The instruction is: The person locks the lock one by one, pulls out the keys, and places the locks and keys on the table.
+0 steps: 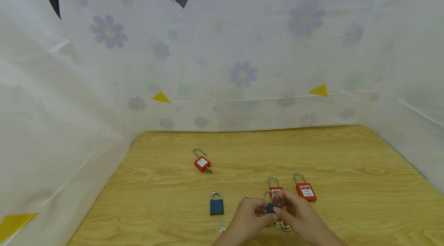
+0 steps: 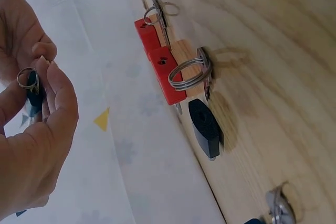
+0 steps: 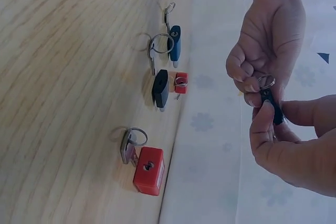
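Observation:
A small blue padlock (image 1: 271,208) is held up between both hands, its silver shackle pointing away. The right hand (image 1: 298,215) pinches its body, with the thumb across the front. My left hand (image 1: 248,219) closes in from the other side, its thumb and fingers at the keyhole end, where a key with a ring (image 3: 266,81) sticks out. The key's blade is hidden. Beneath the hands lies a dark padlock (image 2: 205,127), mostly covered in the head view. Another blue padlock (image 1: 217,206) lies to the left, with its key (image 1: 222,228) just in front.
Two red padlocks, one (image 1: 275,190) behind the hands and one (image 1: 306,192) further right, lie on the wooden table (image 1: 156,199). Farther back left, a red padlock (image 1: 202,164) has its shackle open and a key at its base. Loose ringed keys (image 2: 191,74) lie close by. White curtains (image 1: 215,53) surround the table.

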Demonstrator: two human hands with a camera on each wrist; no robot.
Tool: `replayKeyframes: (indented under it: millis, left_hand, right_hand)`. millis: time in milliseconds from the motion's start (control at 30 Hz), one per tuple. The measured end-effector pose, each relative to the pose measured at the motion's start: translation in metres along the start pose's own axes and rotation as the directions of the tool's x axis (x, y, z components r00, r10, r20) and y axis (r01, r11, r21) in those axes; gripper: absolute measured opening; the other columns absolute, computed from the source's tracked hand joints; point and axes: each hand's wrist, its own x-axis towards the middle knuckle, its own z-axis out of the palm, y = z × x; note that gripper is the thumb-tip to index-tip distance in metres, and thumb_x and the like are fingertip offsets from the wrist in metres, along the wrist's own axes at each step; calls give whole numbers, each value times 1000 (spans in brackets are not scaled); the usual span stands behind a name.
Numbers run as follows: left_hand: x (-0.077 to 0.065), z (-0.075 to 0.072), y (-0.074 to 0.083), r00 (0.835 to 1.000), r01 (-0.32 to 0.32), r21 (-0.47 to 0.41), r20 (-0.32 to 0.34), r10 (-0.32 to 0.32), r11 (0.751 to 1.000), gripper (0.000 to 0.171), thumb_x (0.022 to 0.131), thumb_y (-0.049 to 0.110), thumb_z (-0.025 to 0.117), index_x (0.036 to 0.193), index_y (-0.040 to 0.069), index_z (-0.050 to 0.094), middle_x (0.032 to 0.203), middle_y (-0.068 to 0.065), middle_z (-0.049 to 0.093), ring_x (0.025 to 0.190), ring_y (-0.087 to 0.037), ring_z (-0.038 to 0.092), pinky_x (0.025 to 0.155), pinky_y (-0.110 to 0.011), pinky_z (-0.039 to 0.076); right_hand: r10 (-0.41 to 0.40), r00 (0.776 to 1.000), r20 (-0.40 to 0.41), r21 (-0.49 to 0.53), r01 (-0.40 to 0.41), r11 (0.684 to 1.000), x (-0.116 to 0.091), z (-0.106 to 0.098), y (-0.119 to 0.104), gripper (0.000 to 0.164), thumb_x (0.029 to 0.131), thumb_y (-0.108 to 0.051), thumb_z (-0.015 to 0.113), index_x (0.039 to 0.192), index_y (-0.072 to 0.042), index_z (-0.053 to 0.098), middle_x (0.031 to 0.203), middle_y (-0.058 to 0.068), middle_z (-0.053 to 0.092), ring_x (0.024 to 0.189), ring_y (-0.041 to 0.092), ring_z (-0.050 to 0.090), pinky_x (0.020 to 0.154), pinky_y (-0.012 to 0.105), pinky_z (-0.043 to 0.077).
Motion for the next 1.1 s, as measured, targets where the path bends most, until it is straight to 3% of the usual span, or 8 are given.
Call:
replayKeyframes:
  millis: [133,267,367,500,700,833,967,1100]
  left_hand:
    - [0,3,-3,1000,-1,-41,-20,0,999,11,82,2,66,89,-7,69,81,-23,68,63,-10,62,55,-15,48]
    - [-1,4,-2,1000,-1,-38,-30,0,999,13,82,5,68,88,-6,69,78,-18,69,62,-6,60,56,-15,49]
    - [-3,3,-2,1000,-1,0,-31,1,1000,15,81,8,69,88,-5,70,77,-11,70,61,-1,58,56,-15,48]
    - [-4,2,-3,999,-10,23,-30,11,1000,15,81,9,69,86,-6,71,76,-10,71,60,1,58,55,-13,47]
    - [-4,6,-4,1000,24,-25,-14,-25,999,16,80,9,71,86,-5,71,75,-13,71,61,0,60,56,-14,48]
    - [-4,7,-3,999,51,-91,-10,-52,995,14,80,8,70,87,-5,71,77,-18,70,63,-4,62,57,-18,51]
    - [-4,6,-4,998,66,-164,-2,-67,984,14,81,6,68,88,-7,70,81,-23,70,64,-6,63,61,-23,54]
    - [-5,6,-5,997,79,-188,3,-80,979,16,83,7,67,89,-7,69,83,-23,70,66,-6,64,63,-26,55]
  right_hand:
    - [16,995,-103,-176,-34,984,5,-2,-10,18,94,-9,52,105,4,57,85,-1,56,70,-1,50,59,20,46]
    - [43,989,-139,-236,-75,969,12,-7,-22,22,96,-11,48,110,3,58,75,1,56,58,-1,45,53,21,45]
    - [62,995,-80,-204,-78,976,18,-6,-28,26,98,-14,46,110,4,59,74,4,57,56,-1,45,51,21,46]
    - [46,999,-18,-195,-49,980,21,-2,-29,22,98,-16,46,94,0,61,66,-2,52,53,-4,42,44,18,40]
    - [-12,999,-37,-184,5,983,19,-2,-23,20,96,-12,49,80,-4,56,57,0,47,50,-3,41,43,21,38]
    - [9,1000,5,-105,-8,994,20,-7,-21,19,96,-12,49,82,-3,58,60,-3,48,51,-2,42,43,22,38]
    - [25,997,76,-2,-25,1000,20,-12,-21,16,96,-11,49,93,3,56,68,-9,50,51,-1,39,41,22,36]
    - [32,994,105,42,-36,998,18,-17,-21,17,95,-9,50,98,7,54,71,-10,53,52,-2,39,41,22,36]
